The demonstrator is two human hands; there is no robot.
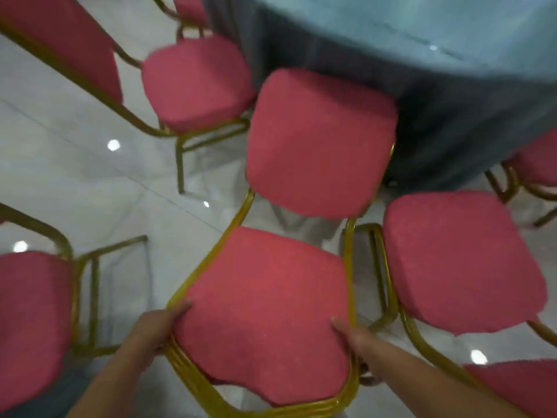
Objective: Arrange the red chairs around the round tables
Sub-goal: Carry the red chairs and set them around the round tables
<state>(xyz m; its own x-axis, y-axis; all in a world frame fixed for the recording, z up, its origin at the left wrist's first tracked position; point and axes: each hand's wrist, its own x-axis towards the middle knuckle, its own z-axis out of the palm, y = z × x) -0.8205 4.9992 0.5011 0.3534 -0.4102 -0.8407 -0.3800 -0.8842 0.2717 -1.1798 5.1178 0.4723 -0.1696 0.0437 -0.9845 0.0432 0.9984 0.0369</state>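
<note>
Floor (75, 176) glossy white, draped table (407, 31), red chair (319, 140) gripped by left hand (153, 330), right hand (355, 339)

Single head cam, wide-angle w/ bowed edges, looks steeply down & fwd onto the red padded chair with gold metal frame (262, 312), v. close, its backrest filling the lower centre. The left hand (156, 330) & right hand (358, 339) sit low in frame, arms cut by the bottom edge; round table under grey-blue cloth (391, 31) is top right, glossy white floor (75, 182) left.

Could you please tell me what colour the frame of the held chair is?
The chair frame is gold, clearest in the head view.
</note>
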